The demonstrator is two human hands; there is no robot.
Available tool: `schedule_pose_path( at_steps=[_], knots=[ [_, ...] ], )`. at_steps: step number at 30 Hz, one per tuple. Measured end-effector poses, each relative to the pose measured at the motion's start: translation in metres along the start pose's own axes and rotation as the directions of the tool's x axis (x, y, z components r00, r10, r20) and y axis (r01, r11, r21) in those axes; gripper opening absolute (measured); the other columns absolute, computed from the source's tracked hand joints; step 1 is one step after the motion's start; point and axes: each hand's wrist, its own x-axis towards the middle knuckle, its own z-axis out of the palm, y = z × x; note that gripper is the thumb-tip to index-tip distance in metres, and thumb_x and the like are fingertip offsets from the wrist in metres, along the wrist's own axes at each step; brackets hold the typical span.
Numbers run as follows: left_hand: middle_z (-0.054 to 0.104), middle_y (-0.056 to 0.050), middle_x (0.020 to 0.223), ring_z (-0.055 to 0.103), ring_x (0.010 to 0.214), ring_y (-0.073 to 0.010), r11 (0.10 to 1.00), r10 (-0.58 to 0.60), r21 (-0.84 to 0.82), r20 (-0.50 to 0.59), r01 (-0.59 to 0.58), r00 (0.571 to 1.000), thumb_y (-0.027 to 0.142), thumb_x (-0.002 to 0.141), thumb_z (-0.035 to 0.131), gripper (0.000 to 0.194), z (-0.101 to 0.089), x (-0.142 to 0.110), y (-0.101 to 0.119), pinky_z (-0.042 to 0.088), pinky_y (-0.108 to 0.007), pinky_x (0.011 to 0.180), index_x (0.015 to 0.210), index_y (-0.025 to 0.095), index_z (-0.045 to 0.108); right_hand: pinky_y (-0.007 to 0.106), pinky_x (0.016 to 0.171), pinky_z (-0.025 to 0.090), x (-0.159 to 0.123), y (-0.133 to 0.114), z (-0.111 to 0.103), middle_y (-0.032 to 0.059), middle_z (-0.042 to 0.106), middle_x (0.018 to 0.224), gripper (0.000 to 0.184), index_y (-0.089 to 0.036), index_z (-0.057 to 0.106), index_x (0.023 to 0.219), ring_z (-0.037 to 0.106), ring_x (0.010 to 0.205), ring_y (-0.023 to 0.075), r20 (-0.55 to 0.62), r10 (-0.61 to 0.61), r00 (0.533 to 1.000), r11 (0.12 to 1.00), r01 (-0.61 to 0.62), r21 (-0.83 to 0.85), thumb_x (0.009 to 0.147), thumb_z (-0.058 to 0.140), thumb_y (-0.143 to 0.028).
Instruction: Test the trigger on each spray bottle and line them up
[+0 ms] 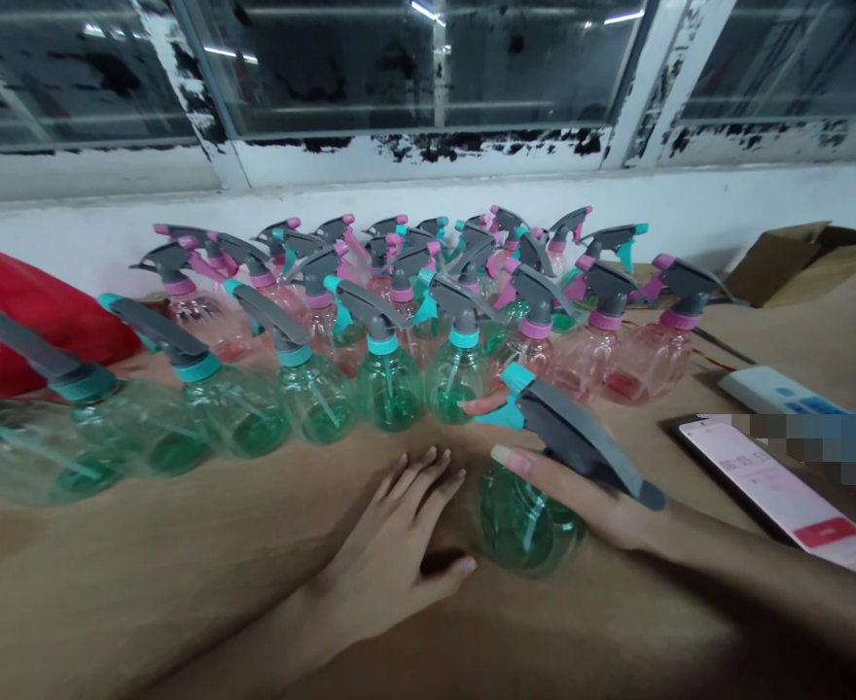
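My right hand (581, 491) is wrapped round the neck of a green spray bottle (526, 530) with a grey head and turquoise nozzle and trigger. Its thumb lies across the front of the neck, and a fingertip shows by the trigger. The bottle is at the near right of the table, its head slanting to the upper left. My left hand (399, 535) rests on the table just left of that bottle, fingers spread and holding nothing. Beyond both hands runs a front row of green spray bottles (390, 389), with pink spray bottles (636, 360) at its right end.
More pink and turquoise-trimmed bottles crowd behind the front row, up to the white wall below the windows. A red bag (34, 311) lies at left. On the right are an open cardboard box (800, 262), a white-and-blue box (778, 389) and a phone (770, 491) with its screen lit.
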Motion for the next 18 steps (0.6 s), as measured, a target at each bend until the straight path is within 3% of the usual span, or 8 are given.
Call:
schedule_pose_path(
  at_steps=[4,9,18],
  knots=[
    [0.034,-0.012,0.145,0.027,0.133,-0.0287,1.0,-0.002,-0.009,0.002,0.002,1.0,0.049,0.086,0.052,0.069,0.0008,-0.0005,0.0001,0.023,-0.048,0.106,0.141,0.017,0.028,0.037,0.082,0.053,0.0001,-0.0014,0.0001,0.0016,0.066,0.1,0.023,-0.029,0.058,0.104,0.064,0.091,0.0213,0.023,0.045,0.999,0.997,-0.046,0.056,0.081,0.061,-0.031],
    [0.035,-0.012,0.144,0.028,0.132,-0.0285,1.0,-0.005,-0.007,0.012,0.005,1.0,0.049,0.085,0.053,0.068,-0.0003,0.0,0.0012,0.024,-0.048,0.106,0.14,0.016,0.029,0.032,0.086,0.053,-0.001,-0.0001,0.002,0.004,0.064,0.11,0.026,-0.023,0.058,0.108,0.063,0.099,0.0194,0.041,0.058,0.997,0.983,-0.064,0.17,0.083,0.059,-0.028],
    [0.036,-0.012,0.143,0.028,0.133,-0.0274,1.0,-0.008,-0.005,0.009,0.008,1.0,0.048,0.086,0.054,0.067,-0.0006,0.0002,0.0011,0.022,-0.047,0.108,0.139,0.015,0.031,0.035,0.085,0.053,-0.0019,0.0018,0.003,0.0028,0.066,0.104,0.028,-0.026,0.059,0.11,0.064,0.094,0.0198,0.038,0.076,0.996,0.988,-0.081,0.129,0.083,0.058,-0.03]
  ],
)
